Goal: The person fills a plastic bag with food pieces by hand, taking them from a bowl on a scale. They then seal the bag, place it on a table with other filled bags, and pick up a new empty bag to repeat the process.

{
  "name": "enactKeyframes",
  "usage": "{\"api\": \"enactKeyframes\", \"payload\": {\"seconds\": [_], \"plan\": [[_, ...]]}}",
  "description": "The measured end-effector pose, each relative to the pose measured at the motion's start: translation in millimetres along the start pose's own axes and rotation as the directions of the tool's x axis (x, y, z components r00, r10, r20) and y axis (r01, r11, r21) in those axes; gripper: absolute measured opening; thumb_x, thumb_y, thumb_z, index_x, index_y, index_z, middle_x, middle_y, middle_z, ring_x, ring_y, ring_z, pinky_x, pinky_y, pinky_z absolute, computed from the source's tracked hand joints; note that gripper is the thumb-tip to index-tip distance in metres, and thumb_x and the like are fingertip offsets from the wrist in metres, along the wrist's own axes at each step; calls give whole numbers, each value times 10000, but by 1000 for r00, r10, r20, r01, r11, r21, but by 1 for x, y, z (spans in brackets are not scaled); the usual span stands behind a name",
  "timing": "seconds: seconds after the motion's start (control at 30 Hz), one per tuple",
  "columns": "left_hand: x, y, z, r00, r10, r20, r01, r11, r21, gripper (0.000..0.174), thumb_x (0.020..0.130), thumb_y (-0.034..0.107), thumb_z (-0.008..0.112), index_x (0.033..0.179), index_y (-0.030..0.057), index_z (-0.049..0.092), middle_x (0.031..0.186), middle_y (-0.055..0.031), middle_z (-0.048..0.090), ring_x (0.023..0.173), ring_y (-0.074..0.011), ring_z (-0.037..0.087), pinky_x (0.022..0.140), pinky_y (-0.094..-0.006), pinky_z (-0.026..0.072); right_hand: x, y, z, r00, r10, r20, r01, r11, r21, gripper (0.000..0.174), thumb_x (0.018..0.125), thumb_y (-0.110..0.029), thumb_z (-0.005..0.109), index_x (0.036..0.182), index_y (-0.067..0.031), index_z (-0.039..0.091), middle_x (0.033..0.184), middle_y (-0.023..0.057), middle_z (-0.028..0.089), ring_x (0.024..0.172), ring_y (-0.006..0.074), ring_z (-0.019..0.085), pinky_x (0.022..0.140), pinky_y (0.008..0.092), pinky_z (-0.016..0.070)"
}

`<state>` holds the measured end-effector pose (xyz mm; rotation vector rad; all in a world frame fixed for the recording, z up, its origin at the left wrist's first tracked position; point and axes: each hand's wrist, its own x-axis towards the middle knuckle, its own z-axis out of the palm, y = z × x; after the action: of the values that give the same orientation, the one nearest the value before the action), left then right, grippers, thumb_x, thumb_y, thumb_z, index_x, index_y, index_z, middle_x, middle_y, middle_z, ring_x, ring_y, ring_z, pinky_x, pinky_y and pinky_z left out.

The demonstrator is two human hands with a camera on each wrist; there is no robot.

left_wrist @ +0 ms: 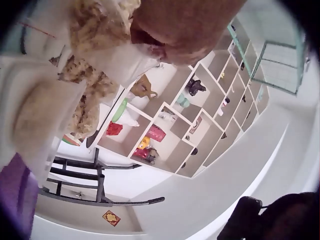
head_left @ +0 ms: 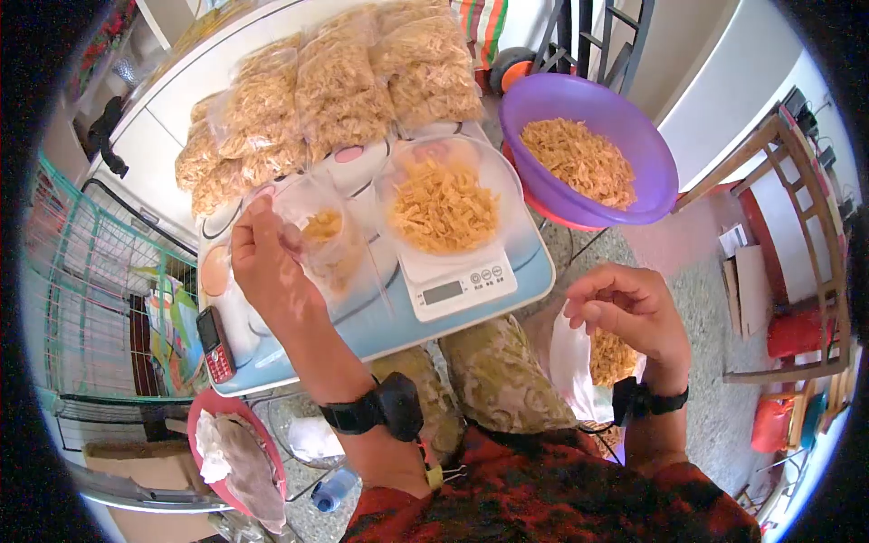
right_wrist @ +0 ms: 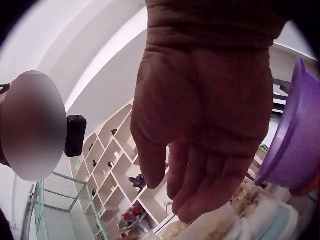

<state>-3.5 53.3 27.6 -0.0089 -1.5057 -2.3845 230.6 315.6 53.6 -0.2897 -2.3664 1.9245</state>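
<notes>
My left hand (head_left: pixel 276 262) pinches the top of a clear plastic bag (head_left: pixel 339 258) between thumb and fingers, above the left part of the table. A few yellowish dried strips show inside this bag. To its right, a white kitchen scale (head_left: pixel 463 291) carries a clear round bowl (head_left: pixel 509 195) with a heap of dried strips (head_left: pixel 444 208). My right hand (head_left: pixel 634 312) hovers right of the table, fingers loosely bent, over a white bag (head_left: pixel 568 357) of the same strips. In the right wrist view the palm (right_wrist: pixel 200 100) shows nothing held.
Several filled clear bags (head_left: pixel 339 100) stand along the table's back. A purple basin (head_left: pixel 656 172) of strips is beyond the right corner. At the left edge lies a red phone (head_left: pixel 217 348). A pink basin (head_left: pixel 279 434) and blue bottle (head_left: pixel 335 489) are on the floor.
</notes>
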Motion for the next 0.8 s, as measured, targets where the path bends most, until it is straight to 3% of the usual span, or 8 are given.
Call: {"api": "enactKeyframes", "payload": {"seconds": [0.1, 0.2, 0.33, 0.47, 0.57, 0.67, 0.77, 0.8], "plan": [[4, -10, 9, 998, 45, -39, -41, 995, 90, 180, 898, 224, 645, 941, 51, 621, 661, 50, 456, 537, -46, 382, 468, -184, 281, 15, -6, 4, 998, 16, -60, -16, 1000, -1, 161, 863, -120, 685, 999, -34, 677, 840, 19, 676, 750, 100, 632, 661, 244, 503], [1, -11, 18, 998, -44, -33, 48, 994, 100, 159, 900, 197, 654, 911, 42, 619, 699, 49, 532, 543, -10, 397, 453, -169, 278, 34, -14, 10, 992, -44, -120, 31, 993, -116, 168, 867, -117, 677, 1009, -26, 674, 853, 28, 672, 743, 101, 625, 648, 247, 498], [-3, -12, 20, 988, -140, 58, 126, 973, 193, 164, 906, 204, 645, 954, 50, 618, 716, 59, 522, 554, -6, 394, 468, -165, 290, 62, -42, 20, 984, -136, -117, 87, 932, -351, 192, 854, -112, 681, 1022, -19, 664, 870, 48, 665, 751, 113, 627, 649, 250, 501], [-1, -15, 9, 973, -171, 156, 147, 977, 155, 154, 915, 182, 618, 1007, 59, 618, 700, 71, 479, 567, -14, 392, 479, -173, 316, 95, -56, 30, 974, -227, -14, 175, 784, -595, 265, 824, -115, 686, 1071, -30, 639, 907, 88, 652, 762, 165, 651, 658, 274, 518], [2, -19, -1, 961, -188, 202, 168, 979, 112, 147, 917, 157, 606, 1027, 59, 604, 716, 65, 487, 577, -19, 411, 481, -173, 334, 119, -56, 39, 963, -258, 74, 244, 728, -641, 337, 820, -144, 672, 1129, -28, 604, 987, 132, 635, 834, 257, 653, 722, 337, 528], [2, -18, 5, 959, -206, 196, 189, 977, 102, 139, 917, 146, 601, 1026, 60, 598, 738, 57, 498, 578, -21, 423, 481, -171, 340, 138, -50, 45, 919, -335, 209, 378, 591, -712, 392, 794, -79, 686, 1172, -37, 587, 1104, 110, 605, 929, 229, 616, 742, 307, 505], [4, -18, 4, 947, -225, 228, 203, 972, 117, 129, 918, 147, 598, 1016, 63, 596, 759, 49, 510, 580, -20, 431, 484, -167, 343, 155, -39, 50, 877, -353, 327, 458, 407, -790, 491, 765, -92, 697, 1228, -33, 545, 1203, 150, 558, 1089, 315, 561, 888, 379, 477], [5, -19, 2, 941, -232, 246, 206, 970, 125, 126, 918, 148, 597, 1012, 65, 596, 765, 47, 515, 581, -20, 433, 486, -165, 344, 158, -35, 54, 885, -342, 314, 444, 426, -788, 455, 772, -107, 675, 1203, -25, 556, 1180, 176, 562, 1096, 335, 550, 909, 391, 471]]}}
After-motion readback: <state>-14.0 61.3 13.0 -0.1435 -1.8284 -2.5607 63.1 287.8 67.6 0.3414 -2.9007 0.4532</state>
